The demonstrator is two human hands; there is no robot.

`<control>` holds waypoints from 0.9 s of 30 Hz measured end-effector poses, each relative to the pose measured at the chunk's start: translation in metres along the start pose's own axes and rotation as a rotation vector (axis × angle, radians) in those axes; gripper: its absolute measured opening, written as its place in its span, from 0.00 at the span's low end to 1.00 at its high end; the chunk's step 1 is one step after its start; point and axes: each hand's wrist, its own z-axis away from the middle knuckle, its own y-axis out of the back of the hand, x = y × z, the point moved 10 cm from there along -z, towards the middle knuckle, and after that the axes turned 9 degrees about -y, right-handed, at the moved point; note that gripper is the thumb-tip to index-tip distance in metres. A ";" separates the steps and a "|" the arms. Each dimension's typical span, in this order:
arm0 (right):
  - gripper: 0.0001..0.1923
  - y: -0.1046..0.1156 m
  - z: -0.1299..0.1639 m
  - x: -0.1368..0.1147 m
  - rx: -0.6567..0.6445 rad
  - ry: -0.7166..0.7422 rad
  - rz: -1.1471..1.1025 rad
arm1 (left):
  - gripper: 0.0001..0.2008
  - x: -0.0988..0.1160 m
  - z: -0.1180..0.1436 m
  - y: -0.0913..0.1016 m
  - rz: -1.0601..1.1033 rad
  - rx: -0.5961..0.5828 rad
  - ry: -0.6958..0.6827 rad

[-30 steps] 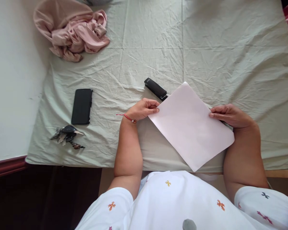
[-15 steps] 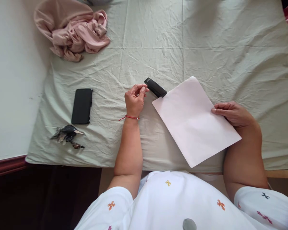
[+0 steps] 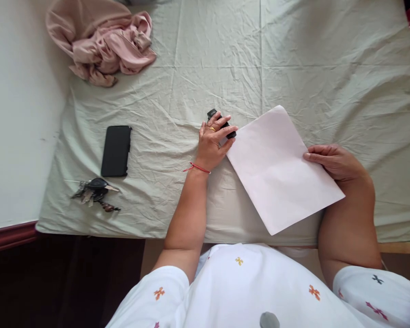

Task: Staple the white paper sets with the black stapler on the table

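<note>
My left hand lies palm down over a small black stapler, its fingers spread across the top and closing round it. Much of the stapler is hidden under the fingers. A red string bracelet is on the left wrist. Right of the stapler is a white sheet of paper, turned at a slant, its left corner close to the stapler and my left thumb. My right hand pinches the paper's right edge, thumb on top and fingers underneath.
A pale green sheet covers the surface, whose front edge runs before my body. A black phone lies at the left, with a bunch of keys nearer me. Crumpled pink cloth is at the back left, beside a white wall.
My left hand has moved right, turned palm down and spread its fingers over the stapler. The paper has shifted slightly, its left corner moving right; my right hand keeps its pinch.
</note>
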 end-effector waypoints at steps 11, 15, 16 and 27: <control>0.15 -0.002 0.004 -0.002 -0.001 0.014 -0.008 | 0.15 -0.015 0.005 0.027 0.175 0.087 0.075; 0.17 -0.002 0.003 -0.002 -0.007 0.022 -0.010 | 0.15 -0.012 0.004 0.028 0.135 0.084 0.084; 0.17 -0.002 0.002 -0.001 -0.010 0.025 -0.012 | 0.16 -0.010 0.003 0.028 0.118 0.085 0.082; 0.15 0.000 0.000 0.000 -0.015 0.023 -0.014 | 0.17 -0.013 0.001 0.030 0.141 0.102 0.079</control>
